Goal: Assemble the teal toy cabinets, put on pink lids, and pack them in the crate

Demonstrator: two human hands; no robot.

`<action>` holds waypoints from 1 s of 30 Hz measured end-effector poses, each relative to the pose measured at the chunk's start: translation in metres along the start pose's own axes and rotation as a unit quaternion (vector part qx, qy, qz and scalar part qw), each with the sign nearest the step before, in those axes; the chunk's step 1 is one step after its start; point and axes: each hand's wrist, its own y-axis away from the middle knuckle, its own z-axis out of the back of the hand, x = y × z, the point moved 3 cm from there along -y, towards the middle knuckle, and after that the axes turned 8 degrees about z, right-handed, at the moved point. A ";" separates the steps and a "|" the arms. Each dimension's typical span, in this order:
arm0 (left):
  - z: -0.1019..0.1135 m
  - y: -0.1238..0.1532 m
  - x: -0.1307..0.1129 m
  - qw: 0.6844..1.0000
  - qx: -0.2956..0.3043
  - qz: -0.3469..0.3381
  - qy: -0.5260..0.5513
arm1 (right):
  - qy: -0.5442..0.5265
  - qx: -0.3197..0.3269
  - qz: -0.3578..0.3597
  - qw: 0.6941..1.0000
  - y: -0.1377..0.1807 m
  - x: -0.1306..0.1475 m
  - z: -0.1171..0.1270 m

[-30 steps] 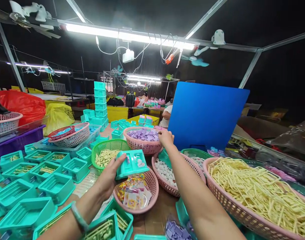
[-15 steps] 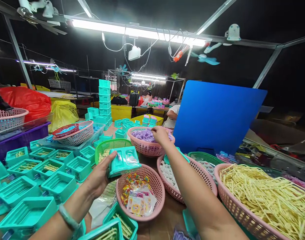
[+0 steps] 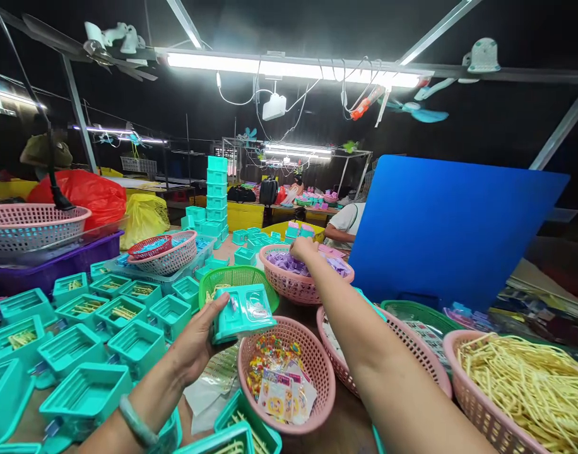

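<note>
My left hand grips a teal plastic box by its left side, thumb on top; the face toward me carries a clear moulded part. Farther forward, my right hand reaches into a pink basket of small purple plastic pieces. Its fingers are bent down and drawn together at the pieces, and their tips are hidden. Just below the held box stands another pink basket with colourful beads and printed cards. A green basket sits behind the box.
Many teal boxes cover the left side, some with yellow sticks. A tall teal stack rises behind. On the right are a basket of yellow sticks and a blue panel. Beyond the panel's left edge a person's arm shows.
The view has turned slightly left, so everything sits farther right. My right hand has lowered a little into the purple pieces. My left hand keeps its hold on the teal box.
</note>
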 end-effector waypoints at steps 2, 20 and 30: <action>0.003 0.004 -0.002 1.000 -0.009 -0.002 0.004 | -0.025 -0.007 -0.003 1.000 0.001 -0.001 0.001; -0.006 0.050 -0.012 0.994 0.014 -0.037 0.100 | -0.638 0.013 0.129 0.759 0.136 0.024 0.066; -0.052 0.127 0.047 0.988 0.074 -0.133 0.035 | -0.434 -0.145 0.383 0.803 0.349 0.033 0.123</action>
